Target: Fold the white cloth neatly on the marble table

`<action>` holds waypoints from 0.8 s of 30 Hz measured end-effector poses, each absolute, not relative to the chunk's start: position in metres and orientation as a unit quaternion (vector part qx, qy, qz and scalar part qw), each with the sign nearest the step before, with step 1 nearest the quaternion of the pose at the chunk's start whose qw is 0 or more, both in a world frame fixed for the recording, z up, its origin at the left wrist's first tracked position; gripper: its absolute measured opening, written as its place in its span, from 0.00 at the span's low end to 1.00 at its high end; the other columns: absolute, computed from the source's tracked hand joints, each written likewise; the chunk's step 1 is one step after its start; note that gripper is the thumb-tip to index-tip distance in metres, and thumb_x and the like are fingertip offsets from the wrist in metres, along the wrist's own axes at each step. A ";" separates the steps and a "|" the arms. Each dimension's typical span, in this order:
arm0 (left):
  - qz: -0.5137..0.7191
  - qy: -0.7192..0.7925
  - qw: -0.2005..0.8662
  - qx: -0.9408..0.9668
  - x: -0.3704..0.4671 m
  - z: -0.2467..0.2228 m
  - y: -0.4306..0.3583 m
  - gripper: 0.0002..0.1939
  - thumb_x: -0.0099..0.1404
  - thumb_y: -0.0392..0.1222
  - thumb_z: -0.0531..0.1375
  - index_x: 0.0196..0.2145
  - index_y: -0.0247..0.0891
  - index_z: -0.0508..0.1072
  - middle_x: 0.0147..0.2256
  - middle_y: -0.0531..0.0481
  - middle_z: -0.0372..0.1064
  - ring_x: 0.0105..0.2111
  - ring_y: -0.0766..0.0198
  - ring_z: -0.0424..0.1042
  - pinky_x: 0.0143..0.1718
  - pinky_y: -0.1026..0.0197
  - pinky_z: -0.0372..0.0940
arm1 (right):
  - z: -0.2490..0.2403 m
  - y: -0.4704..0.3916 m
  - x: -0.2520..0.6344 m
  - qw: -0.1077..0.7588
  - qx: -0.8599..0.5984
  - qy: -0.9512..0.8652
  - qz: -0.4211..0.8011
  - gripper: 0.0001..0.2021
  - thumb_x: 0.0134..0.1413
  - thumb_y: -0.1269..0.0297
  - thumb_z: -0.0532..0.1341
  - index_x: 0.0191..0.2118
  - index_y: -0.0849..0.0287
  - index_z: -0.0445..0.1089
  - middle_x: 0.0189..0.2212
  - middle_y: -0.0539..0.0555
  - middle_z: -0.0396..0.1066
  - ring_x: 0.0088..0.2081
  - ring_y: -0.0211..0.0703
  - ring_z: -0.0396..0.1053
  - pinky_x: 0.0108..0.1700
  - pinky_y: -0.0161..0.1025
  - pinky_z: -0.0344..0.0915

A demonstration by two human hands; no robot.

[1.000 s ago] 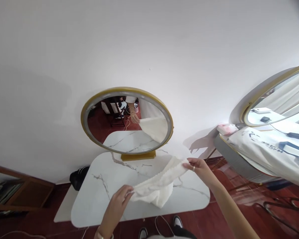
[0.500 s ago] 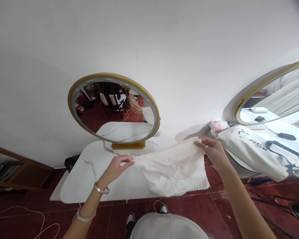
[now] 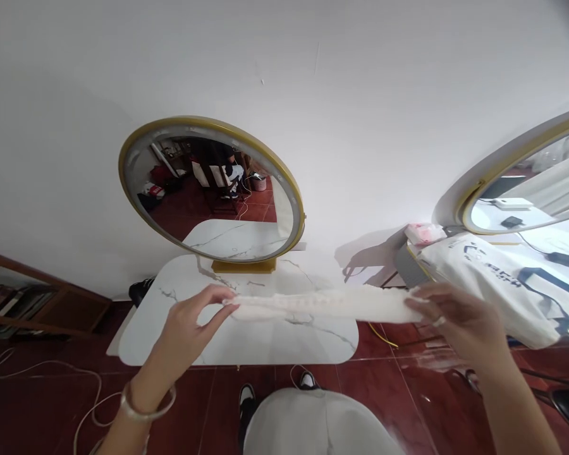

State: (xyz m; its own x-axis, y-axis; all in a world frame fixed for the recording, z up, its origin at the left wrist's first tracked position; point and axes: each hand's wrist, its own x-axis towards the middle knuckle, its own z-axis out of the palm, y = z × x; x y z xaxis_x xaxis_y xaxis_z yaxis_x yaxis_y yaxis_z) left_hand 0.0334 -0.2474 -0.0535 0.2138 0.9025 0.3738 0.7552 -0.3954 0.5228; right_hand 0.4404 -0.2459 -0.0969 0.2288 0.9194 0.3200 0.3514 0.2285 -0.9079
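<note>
A white cloth (image 3: 322,304) with a scalloped edge is stretched level above the white marbled table (image 3: 146,328), seen as a narrow band. My left hand (image 3: 189,325) pinches its left end between thumb and fingers. At its right end, my right hand (image 3: 459,322) grips the cloth and is slightly blurred by motion. Behind the cloth, a round gold-framed mirror (image 3: 213,196) stands on the table against the wall.
To the right, a white printed bag (image 3: 488,284) and a pink-and-white packet (image 3: 424,234) lie by a second round mirror (image 3: 540,183). A wooden bookshelf (image 3: 42,303) is at the left. White cables (image 3: 95,379) cross the red floor.
The cloth no longer hangs down as a broad sheet but is drawn into a narrow level strip. My right hand has moved right and down, and my left hand slightly left.
</note>
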 end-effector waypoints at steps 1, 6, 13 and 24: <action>0.306 0.545 0.141 0.768 0.030 -0.054 -0.257 0.09 0.66 0.47 0.56 0.33 0.42 0.71 0.33 0.52 0.75 0.34 0.65 0.74 0.37 0.67 0.69 | -0.097 -0.258 0.440 0.521 -0.578 -0.566 0.274 0.11 0.45 0.54 0.69 0.33 0.53 0.74 0.31 0.52 0.74 0.32 0.45 0.72 0.31 0.40 0.72; 0.240 0.522 0.306 0.759 0.010 -0.055 -0.299 0.16 0.68 0.44 0.52 0.24 0.41 0.69 0.31 0.52 0.72 0.29 0.68 0.71 0.32 0.70 0.67 | -0.101 -0.307 0.447 0.510 -0.606 -0.537 0.290 0.22 0.37 0.52 0.72 0.43 0.45 0.72 0.36 0.56 0.75 0.35 0.52 0.74 0.35 0.45 0.75; 0.170 0.565 0.289 0.754 0.025 -0.074 -0.237 0.17 0.69 0.46 0.48 0.31 0.43 0.74 0.39 0.50 0.71 0.38 0.63 0.71 0.36 0.66 0.67 | -0.115 -0.238 0.428 0.473 -0.608 -0.488 0.411 0.29 0.40 0.49 0.71 0.48 0.53 0.67 0.26 0.49 0.69 0.19 0.33 0.62 0.14 0.29 0.56; 0.107 0.646 0.056 0.754 0.108 -0.255 -0.195 0.27 0.67 0.42 0.53 0.62 0.36 0.59 0.67 0.34 0.42 0.64 0.41 0.48 0.58 0.40 0.56 | -0.275 -0.168 0.375 0.411 -0.602 -0.636 0.255 0.27 0.59 0.47 0.54 0.59 0.56 0.55 0.53 0.64 0.66 0.52 0.52 0.70 0.49 0.51 0.70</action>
State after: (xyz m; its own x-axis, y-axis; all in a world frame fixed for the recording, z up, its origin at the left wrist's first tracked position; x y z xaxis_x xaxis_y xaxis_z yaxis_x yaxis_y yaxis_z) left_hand 0.1082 -0.1945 -0.2546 0.1432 0.9857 0.0892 0.9618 -0.1598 0.2221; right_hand 0.3755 -0.1680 -0.2752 0.0608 0.9745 0.2160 0.5562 0.1466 -0.8180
